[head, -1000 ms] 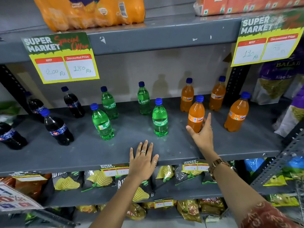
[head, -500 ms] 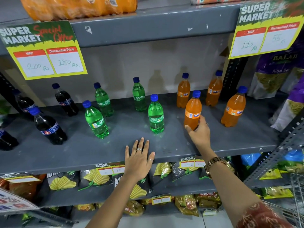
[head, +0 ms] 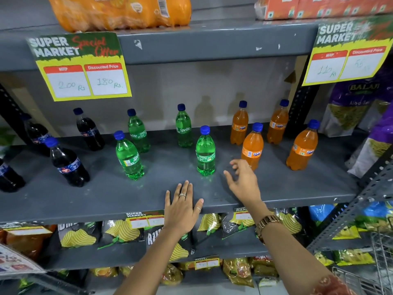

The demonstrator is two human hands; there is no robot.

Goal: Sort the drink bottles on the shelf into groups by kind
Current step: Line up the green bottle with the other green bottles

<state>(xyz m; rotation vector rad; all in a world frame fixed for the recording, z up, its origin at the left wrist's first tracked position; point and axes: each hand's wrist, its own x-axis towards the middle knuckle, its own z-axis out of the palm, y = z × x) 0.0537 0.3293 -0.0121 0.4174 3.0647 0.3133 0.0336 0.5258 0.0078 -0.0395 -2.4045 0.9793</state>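
Note:
On the grey shelf point(head: 106, 194) stand several dark cola bottles at the left, the nearest cola bottle point(head: 68, 165) in front. Several green Sprite bottles fill the middle, one front Sprite bottle point(head: 205, 152) nearest my hands. Several orange Fanta bottles stand at the right, the front Fanta bottle point(head: 252, 147) closest. My left hand point(head: 182, 206) lies flat on the shelf's front edge, fingers spread. My right hand point(head: 243, 179) hovers open between the front Sprite and front Fanta bottle, touching neither.
Two yellow price signs point(head: 78, 67) hang from the upper shelf edge. Snack bags point(head: 350, 111) crowd the right end beside a slotted steel upright point(head: 372, 188). Chip packets point(head: 119, 233) fill the shelf below. A wire basket point(head: 380, 262) sits at lower right.
My right hand has let go of the front Fanta bottle and drawn back left and toward me, fingers now spread. The left hand stays flat on the shelf edge.

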